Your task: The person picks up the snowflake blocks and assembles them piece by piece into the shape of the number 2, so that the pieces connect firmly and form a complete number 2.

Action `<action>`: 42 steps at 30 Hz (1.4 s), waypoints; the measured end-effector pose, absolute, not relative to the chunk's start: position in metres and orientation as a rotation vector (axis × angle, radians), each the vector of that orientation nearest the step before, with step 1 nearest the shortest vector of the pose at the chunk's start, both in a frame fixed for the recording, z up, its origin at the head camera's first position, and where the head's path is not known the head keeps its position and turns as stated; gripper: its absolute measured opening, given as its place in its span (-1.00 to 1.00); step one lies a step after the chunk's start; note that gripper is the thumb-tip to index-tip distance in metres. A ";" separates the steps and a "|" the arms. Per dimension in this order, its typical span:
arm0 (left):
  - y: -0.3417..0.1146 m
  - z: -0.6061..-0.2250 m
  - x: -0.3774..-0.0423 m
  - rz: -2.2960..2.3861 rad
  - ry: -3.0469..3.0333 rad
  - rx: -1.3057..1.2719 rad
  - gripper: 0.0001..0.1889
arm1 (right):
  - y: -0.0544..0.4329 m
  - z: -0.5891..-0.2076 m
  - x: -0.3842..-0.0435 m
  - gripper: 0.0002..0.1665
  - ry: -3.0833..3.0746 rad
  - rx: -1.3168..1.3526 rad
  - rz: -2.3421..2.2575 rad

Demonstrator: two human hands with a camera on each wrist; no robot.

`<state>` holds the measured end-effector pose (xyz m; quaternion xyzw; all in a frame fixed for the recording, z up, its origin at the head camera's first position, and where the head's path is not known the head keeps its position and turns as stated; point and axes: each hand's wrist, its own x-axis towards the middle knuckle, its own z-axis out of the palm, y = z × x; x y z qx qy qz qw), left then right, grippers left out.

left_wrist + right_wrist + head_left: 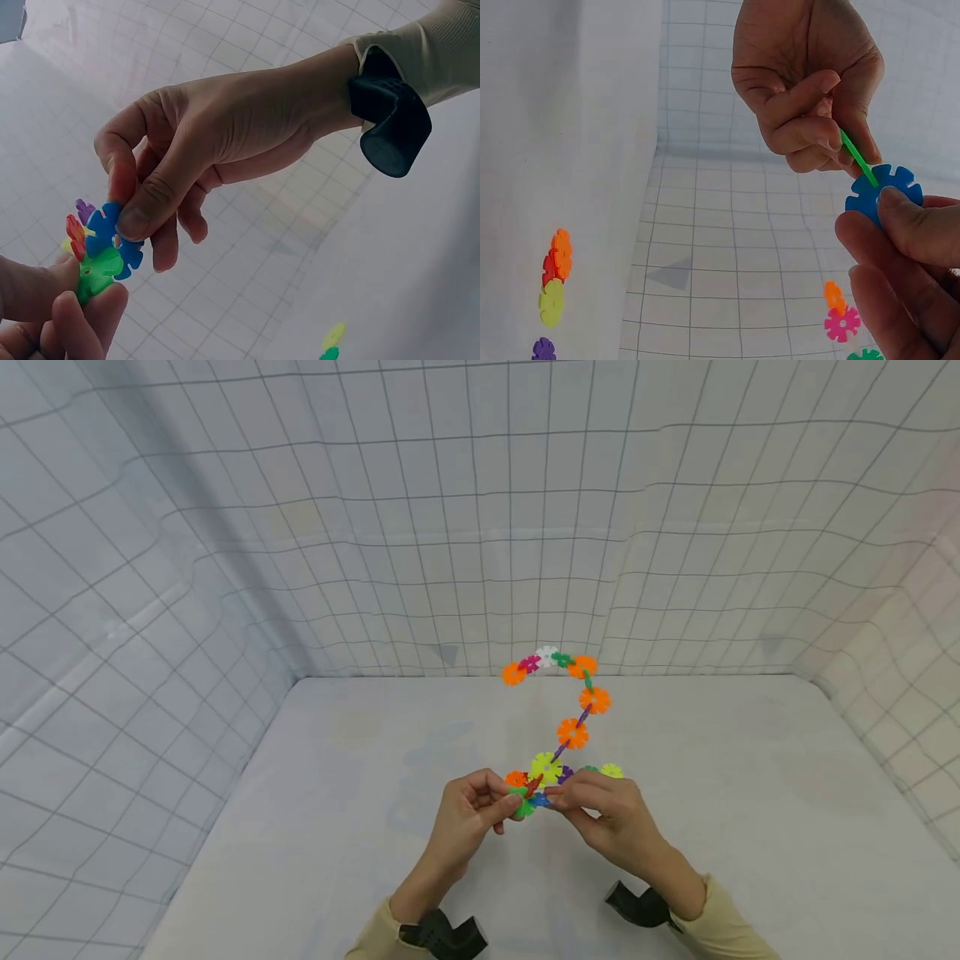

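Note:
My left hand [468,814] pinches a green snowflake disc [100,271] between thumb and fingers. Opposite it, my right hand [617,814] pinches a blue snowflake disc [885,193] by its edge. The two notched discs meet at an angle, green edge against blue, overlapping at the slots. A red disc [533,786] shows edge-on just beyond the green one in the head view. Past it a chain of linked discs curves away, from a yellow disc [546,768] through orange discs [573,733] to a white disc [547,656] and an orange end.
Other discs lie on the white table [360,760] just beyond my hands: an orange one [516,778], a purple one [566,773] and a yellow one [612,771]. White walls with a grid pattern [480,527] stand at the back and sides. Each wrist wears a black camera mount [641,906].

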<state>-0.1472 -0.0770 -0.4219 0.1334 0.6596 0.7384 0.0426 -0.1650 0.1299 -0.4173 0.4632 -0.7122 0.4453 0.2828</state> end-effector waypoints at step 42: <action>-0.095 -0.438 -0.171 2.179 2.179 0.248 -0.91 | 0.117 -0.493 -0.237 -0.66 -2.832 0.823 0.915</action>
